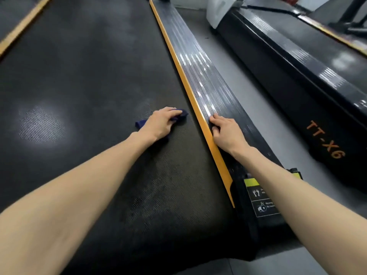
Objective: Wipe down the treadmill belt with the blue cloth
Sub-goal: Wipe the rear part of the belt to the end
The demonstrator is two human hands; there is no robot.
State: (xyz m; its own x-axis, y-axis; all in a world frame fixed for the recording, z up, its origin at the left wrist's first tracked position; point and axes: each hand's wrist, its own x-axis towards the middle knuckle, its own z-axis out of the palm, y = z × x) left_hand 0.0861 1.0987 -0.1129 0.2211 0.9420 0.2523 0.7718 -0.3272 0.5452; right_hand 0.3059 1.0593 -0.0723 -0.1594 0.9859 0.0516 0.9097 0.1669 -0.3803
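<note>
The black textured treadmill belt point(83, 80) fills the left and middle of the head view. A dark blue cloth point(141, 123) lies bunched on the belt near its right edge. My left hand point(161, 123) lies on top of the cloth, its fingers curled over the front of it and holding it against the belt. My right hand point(226, 132) rests on the ribbed black side rail point(198, 76), with the fingers bent at the orange edge strip point(178, 62).
A second black treadmill point(297, 80) marked TT-X6 stands to the right across a strip of grey floor point(258, 92). Another orange strip point(21, 24) borders the belt at far left. A warning label point(262, 201) sits on the rear end cap.
</note>
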